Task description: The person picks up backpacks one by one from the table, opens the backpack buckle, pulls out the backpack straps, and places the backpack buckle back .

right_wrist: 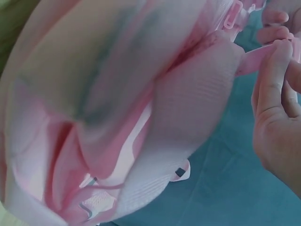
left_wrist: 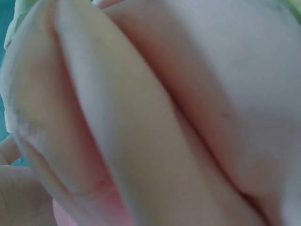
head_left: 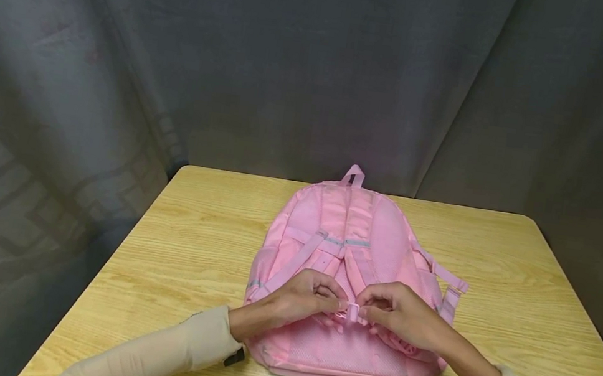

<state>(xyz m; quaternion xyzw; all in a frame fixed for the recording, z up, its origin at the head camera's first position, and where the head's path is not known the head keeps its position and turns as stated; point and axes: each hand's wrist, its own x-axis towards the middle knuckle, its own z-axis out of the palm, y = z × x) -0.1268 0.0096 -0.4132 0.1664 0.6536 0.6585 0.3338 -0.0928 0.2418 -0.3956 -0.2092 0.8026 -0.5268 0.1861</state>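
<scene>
A pink backpack [head_left: 337, 358] lies on the table, its shoulder straps [head_left: 334, 211] facing up and its top loop toward the curtain. Over its lower middle, both hands meet at a small pink plastic buckle [head_left: 353, 312] on a strap. My left hand [head_left: 302, 298] pinches the buckle's left side between thumb and fingers. From the other side, my right hand [head_left: 407, 314] pinches its right end. In the right wrist view, fingers hold a pink strap [right_wrist: 254, 60] beside the bag. Blurred skin fills most of the left wrist view.
The wooden table [head_left: 206, 226] extends to both sides of the bag. A loose webbing strap [head_left: 448, 278] with a fitting sticks out at the bag's right. Dark grey curtains [head_left: 305, 69] hang behind and beside the table.
</scene>
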